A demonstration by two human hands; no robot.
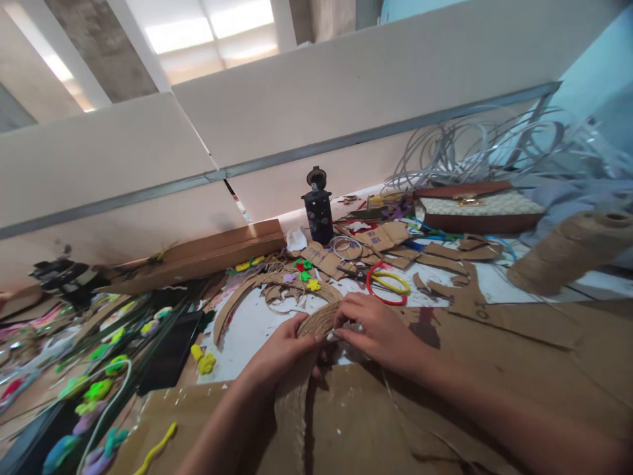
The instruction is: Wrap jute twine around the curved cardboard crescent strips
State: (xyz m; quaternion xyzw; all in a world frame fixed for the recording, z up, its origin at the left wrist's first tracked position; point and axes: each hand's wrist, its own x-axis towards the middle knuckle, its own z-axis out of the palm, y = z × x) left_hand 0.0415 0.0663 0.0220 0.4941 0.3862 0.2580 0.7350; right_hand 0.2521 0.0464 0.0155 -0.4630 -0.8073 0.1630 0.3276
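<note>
In the head view a cardboard ring wrapped in jute twine (321, 321) curves up from the bottom edge, between my two hands. My left hand (284, 346) grips it from the left, with the thumb on top of the wrapped band. On the other side, my right hand (368, 326) pinches at the ring's edge. Something small and whitish shows at those fingertips, too unclear to name. Below the right hand a loose strand of twine (390, 396) trails over the brown cardboard sheet (351, 415). The fingers under the ring are partly hidden.
A big twine spool (564, 254) lies at the right, near a handbag (482, 211) and coiled pale tubing (459, 148). Scissors with red and yellow handles (388, 284) rest beyond my right hand. A dark bottle (317, 214) stands behind. Fuzzy flowers (99, 390) lie at left.
</note>
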